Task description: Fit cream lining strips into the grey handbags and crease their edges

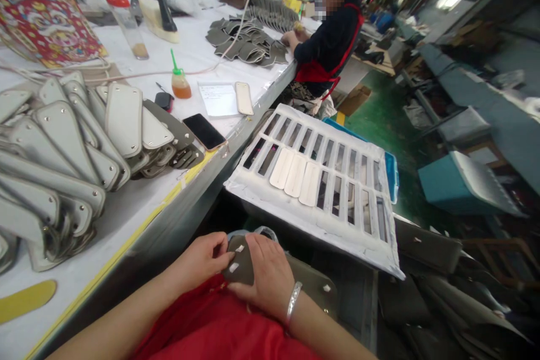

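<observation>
A dark olive panel (310, 281) with small white tabs lies across my lap over red cloth. My left hand (205, 259) is at the panel's left end, its thumb and forefinger pinched together at the edge. Resting over the panel, my right hand (270, 273) wraps its fingers and thumb around the left part. Three cream strips (295, 177) lie side by side on a white slatted rack (358, 236) ahead of my hands. Many pale grey panels (124, 118) with metal studs are heaped on the table at the left.
The white table (113, 236) has a yellow-taped edge and holds a phone (205, 131), a glue bottle (180, 84) and a paper (217, 99). A person (333, 34) sits beyond, handling dark pieces. More olive panels (426, 247) are piled at the lower right.
</observation>
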A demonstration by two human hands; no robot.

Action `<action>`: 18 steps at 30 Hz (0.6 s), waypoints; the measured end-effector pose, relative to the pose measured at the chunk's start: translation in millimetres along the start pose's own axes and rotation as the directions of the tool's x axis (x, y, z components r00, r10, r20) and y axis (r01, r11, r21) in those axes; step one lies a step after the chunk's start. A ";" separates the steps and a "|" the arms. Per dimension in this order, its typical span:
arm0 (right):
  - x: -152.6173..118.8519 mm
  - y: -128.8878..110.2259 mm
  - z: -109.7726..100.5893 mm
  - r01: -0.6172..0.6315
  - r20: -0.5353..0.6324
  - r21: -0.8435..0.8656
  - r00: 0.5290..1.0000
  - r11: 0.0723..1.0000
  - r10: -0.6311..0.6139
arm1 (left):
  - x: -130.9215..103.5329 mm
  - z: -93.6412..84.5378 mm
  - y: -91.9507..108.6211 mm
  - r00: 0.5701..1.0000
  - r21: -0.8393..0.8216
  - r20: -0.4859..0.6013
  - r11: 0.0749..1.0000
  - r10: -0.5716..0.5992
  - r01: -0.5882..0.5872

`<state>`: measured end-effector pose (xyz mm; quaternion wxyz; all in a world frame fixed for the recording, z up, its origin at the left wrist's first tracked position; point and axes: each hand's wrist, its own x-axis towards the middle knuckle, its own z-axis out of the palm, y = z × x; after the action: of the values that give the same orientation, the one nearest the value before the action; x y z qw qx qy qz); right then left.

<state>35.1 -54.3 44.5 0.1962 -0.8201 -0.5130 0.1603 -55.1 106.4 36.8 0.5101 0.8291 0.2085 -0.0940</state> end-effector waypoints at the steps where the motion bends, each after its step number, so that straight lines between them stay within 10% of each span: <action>1: -3.4 2.1 -3.9 0.023 0.004 0.000 1.000 1.000 -0.023 | -1.6 -1.5 2.1 1.000 0.054 0.004 0.998 0.013 -0.013; 9: -80.6 51.8 -53.4 -0.273 -0.186 -0.136 0.951 0.952 0.247 | 3.8 -6.6 25.5 0.954 0.468 -0.076 0.855 0.291 -0.223; 14: -99.4 62.3 -32.6 -0.279 -0.174 -0.213 0.954 0.936 0.245 | 16.1 47.5 42.3 0.757 0.589 0.306 0.510 0.578 -0.627; 18: -96.6 61.7 -23.1 -0.273 -0.153 -0.197 0.957 0.942 0.245 | 18.5 67.6 48.2 0.787 0.657 0.364 0.462 0.497 -0.596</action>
<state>53.1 -169.7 40.6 0.1152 -0.9054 -0.4015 0.0760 -13.4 32.3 37.7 0.1394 0.9763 -0.1570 -0.0518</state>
